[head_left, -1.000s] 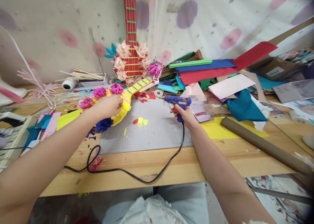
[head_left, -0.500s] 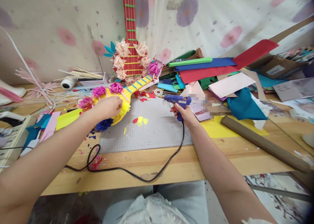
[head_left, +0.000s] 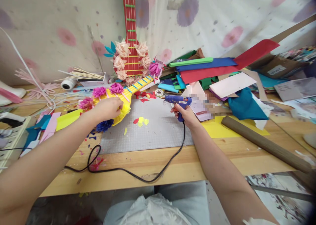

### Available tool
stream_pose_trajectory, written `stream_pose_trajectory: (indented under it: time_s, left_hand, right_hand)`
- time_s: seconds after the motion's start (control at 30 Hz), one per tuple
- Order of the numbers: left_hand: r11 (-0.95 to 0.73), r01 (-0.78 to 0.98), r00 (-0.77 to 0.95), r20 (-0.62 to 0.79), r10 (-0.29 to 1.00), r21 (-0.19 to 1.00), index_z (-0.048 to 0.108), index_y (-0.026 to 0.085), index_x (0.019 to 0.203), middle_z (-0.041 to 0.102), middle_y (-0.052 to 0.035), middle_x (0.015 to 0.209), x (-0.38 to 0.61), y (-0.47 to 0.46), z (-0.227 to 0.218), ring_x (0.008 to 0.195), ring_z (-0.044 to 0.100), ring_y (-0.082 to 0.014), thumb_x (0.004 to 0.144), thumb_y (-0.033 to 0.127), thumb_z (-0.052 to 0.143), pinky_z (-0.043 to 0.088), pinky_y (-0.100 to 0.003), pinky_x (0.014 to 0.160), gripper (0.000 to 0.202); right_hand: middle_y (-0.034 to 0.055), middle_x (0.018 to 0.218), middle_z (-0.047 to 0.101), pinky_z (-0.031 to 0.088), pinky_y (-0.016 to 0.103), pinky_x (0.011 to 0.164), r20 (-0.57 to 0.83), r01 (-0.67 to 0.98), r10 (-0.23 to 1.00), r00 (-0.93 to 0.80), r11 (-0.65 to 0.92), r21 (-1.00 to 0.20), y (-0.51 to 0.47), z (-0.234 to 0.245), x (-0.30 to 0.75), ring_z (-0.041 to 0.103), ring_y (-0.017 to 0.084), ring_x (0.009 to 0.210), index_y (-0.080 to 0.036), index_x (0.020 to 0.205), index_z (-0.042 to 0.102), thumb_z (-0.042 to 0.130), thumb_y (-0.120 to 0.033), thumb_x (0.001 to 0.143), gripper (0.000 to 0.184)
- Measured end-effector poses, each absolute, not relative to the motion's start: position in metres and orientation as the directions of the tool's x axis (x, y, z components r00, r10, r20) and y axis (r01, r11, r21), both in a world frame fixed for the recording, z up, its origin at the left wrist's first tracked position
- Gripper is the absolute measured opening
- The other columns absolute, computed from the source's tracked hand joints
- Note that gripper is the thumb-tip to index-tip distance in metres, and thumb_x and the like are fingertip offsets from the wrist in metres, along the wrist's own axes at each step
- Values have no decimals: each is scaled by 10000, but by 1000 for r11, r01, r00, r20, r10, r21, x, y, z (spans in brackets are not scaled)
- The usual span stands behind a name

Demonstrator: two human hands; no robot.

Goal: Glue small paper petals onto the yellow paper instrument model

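Observation:
My left hand (head_left: 110, 107) is over the body of a yellow toy guitar (head_left: 118, 121), its fingers curled down at a yellow paper flower (head_left: 125, 110). The fingertips and anything between them are hidden. Magenta paper flowers (head_left: 116, 88) and a dark blue one (head_left: 104, 125) sit around the guitar's body. My right hand (head_left: 184, 113) is wrapped round the handle of a blue hot glue gun (head_left: 179, 100), held above the right part of a grey cutting mat (head_left: 153, 136). Its nozzle points left, apart from the guitar. A black cord (head_left: 138, 177) loops from its handle across the table.
A red toy guitar (head_left: 130, 27) with peach paper flowers leans at the back. Coloured sheets (head_left: 207, 67) pile up behind the glue gun. A brown roll (head_left: 261, 142) lies on the right. Small petals (head_left: 140, 121) are on the mat; a power strip (head_left: 17, 139) is at left.
Almost nothing differs. Both hands keep their places, the left at the yellow flower and the right on the glue gun; the view has shifted very slightly.

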State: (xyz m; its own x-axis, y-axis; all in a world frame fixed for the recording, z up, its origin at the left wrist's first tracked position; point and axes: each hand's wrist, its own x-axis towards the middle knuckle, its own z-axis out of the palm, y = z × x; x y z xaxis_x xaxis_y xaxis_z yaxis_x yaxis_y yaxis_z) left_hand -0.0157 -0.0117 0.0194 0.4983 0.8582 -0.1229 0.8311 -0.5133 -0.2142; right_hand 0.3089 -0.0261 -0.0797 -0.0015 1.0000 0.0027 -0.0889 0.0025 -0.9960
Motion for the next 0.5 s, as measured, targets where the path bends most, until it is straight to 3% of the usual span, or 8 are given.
stream_pose_trajectory:
  time_s: [0.27, 0.5]
  left_hand:
    - [-533, 840, 537, 20, 843, -100, 621, 167, 858, 571, -75, 1100, -32, -9, 34, 1057, 522, -218, 659, 167, 432, 405, -335, 901, 275]
    - [-561, 822, 565, 11, 825, -100, 688, 187, 795, 593, -57, 1108, -33, -11, 27, 1040, 516, -233, 717, 227, 451, 352, -395, 946, 252]
  right_hand:
    - [18, 672, 610, 354, 195, 420, 1, -128, 1000, -3, 0, -992, -26, -79, 309, 427, 52, 480, -163, 679, 571, 676, -558, 634, 411]
    - [22, 682, 614, 356, 199, 430, 2, -130, 1000, -11, 1, -992, -26, -82, 308, 427, 58, 495, -167, 695, 568, 667, -544, 653, 392]
